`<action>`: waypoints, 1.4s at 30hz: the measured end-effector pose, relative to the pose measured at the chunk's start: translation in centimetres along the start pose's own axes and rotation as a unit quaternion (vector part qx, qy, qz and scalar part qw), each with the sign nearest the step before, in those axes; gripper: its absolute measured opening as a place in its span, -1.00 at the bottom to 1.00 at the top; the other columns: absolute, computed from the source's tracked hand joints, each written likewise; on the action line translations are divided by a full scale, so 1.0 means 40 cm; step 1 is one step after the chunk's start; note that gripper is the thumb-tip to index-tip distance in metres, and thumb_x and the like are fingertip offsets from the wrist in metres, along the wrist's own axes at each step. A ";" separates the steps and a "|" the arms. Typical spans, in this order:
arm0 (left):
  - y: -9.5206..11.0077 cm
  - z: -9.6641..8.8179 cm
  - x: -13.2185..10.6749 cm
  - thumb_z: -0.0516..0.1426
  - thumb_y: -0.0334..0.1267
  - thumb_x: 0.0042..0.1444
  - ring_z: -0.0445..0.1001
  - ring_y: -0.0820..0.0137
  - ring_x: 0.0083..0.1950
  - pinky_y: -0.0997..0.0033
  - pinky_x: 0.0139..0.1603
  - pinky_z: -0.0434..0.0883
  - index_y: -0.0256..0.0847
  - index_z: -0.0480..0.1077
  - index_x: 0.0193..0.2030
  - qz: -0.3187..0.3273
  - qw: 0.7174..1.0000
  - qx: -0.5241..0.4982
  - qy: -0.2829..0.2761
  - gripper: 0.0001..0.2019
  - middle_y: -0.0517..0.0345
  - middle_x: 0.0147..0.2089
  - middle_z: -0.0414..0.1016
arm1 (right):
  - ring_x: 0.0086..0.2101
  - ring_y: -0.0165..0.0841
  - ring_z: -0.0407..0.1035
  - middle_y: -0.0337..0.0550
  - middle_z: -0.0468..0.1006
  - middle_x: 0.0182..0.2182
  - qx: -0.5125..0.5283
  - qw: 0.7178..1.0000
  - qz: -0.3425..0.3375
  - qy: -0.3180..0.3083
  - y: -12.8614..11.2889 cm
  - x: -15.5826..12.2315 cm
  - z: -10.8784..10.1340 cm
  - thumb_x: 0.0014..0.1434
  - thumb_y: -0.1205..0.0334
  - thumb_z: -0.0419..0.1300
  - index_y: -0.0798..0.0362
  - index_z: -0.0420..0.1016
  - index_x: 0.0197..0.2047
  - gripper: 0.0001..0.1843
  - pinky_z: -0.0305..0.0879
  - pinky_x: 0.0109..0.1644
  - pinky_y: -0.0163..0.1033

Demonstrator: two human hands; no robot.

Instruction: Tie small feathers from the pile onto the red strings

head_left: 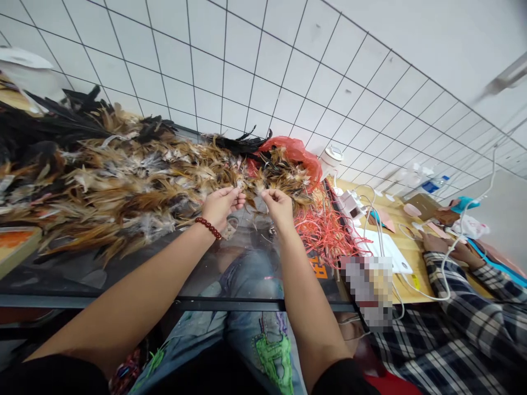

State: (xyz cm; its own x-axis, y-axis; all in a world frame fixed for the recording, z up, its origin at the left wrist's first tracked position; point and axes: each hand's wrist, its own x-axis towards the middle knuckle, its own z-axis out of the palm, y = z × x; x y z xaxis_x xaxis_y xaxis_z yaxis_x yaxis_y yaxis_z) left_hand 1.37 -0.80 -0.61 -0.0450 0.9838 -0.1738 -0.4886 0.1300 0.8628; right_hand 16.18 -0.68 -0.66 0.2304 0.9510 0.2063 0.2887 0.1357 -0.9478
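Both hands are over the near edge of a wide heap of brown and tan feathers. My left hand, with a beaded bracelet at the wrist, has thumb and index finger pinched together. Whatever lies between those fingertips is too small to name. A short way to the right, my right hand pinches what looks like a feather with a pale fluffy base. Beyond the right hand, more feathers lie in a red plastic bag.
Long black feathers lie at the far left, near a shallow box. Tangled red strings spread right of my hands. Further right are a power strip, white cables and a co-worker's plaid sleeve. A wire grid stands behind.
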 end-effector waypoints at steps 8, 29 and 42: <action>-0.003 0.003 -0.002 0.16 -0.50 0.10 0.56 0.43 -0.41 0.46 -0.31 0.50 -0.39 0.47 -0.38 -0.086 0.994 0.004 -0.065 -0.92 0.02 -0.44 0.56 | -0.52 -0.52 0.21 -0.34 0.40 -0.58 0.194 0.974 0.048 -0.109 0.009 -0.018 0.035 -0.15 0.07 0.36 0.08 0.47 -0.49 -0.74 0.17 -0.38 -0.35; 0.002 -0.011 -0.007 0.29 -0.39 -0.03 0.50 0.45 -0.48 0.51 -0.42 0.48 -0.39 0.52 -0.44 -0.175 0.948 0.134 -0.228 -0.92 -0.02 -0.46 0.54 | -0.61 -0.56 0.07 -0.36 0.34 -0.65 0.175 0.961 0.093 -0.193 0.023 -0.013 0.000 -0.22 -0.12 0.40 0.11 0.56 -0.42 -0.55 -0.07 -0.50 -0.36; 0.014 0.004 -0.010 0.21 -0.48 0.04 0.49 0.49 -0.47 0.44 -0.33 0.51 -0.35 0.45 -0.41 -0.160 0.977 0.041 -0.133 -0.96 0.04 -0.45 0.56 | -0.21 -0.34 0.29 -0.17 0.38 -0.19 -0.118 0.971 -0.178 -0.109 0.042 -0.016 0.020 -0.10 0.26 0.36 -0.06 0.38 0.20 -0.27 0.30 -0.08 -0.22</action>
State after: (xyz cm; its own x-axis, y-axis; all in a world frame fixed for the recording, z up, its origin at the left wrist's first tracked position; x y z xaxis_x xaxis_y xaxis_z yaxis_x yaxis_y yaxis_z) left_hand 1.26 -1.12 0.00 0.3311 0.8874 -0.3207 -0.3687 0.4345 0.8217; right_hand 15.77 -0.84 -2.56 -0.1178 0.8951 0.4300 0.5242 0.4238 -0.7387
